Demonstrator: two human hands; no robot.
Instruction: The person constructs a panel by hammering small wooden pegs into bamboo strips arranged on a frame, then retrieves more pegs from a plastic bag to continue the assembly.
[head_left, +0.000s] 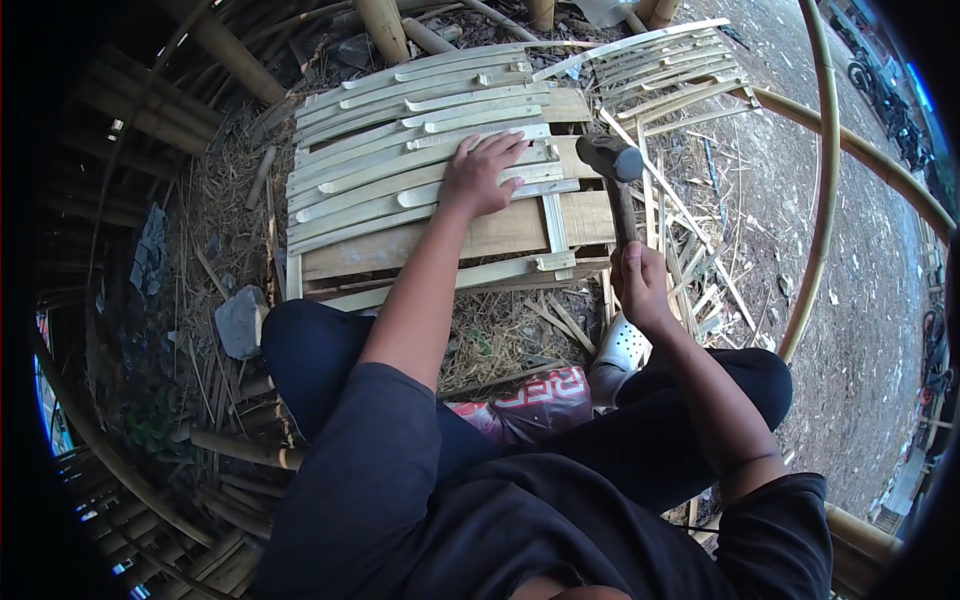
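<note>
My left hand (482,175) lies with fingers stretched out on a panel of pale split-bamboo slats (370,183). The slats run side by side, and several have curled or notched ends. Under them sits a wooden board (390,240), bare toward its near side. A short crosspiece (555,222) crosses the panel near its right end. In my right hand (642,288) is the handle of a hammer (612,160) with a thick, dark, blunt head. The hammer is raised beside the panel's right edge, its head apart from my left hand.
Another slatted bamboo panel (670,70) lies at the far right. Loose strips (690,265) litter the ground right of the board. Bamboo poles (828,150) rise on the right. A stone block (241,322) sits by my left knee, and a white clog (622,345) is on my foot.
</note>
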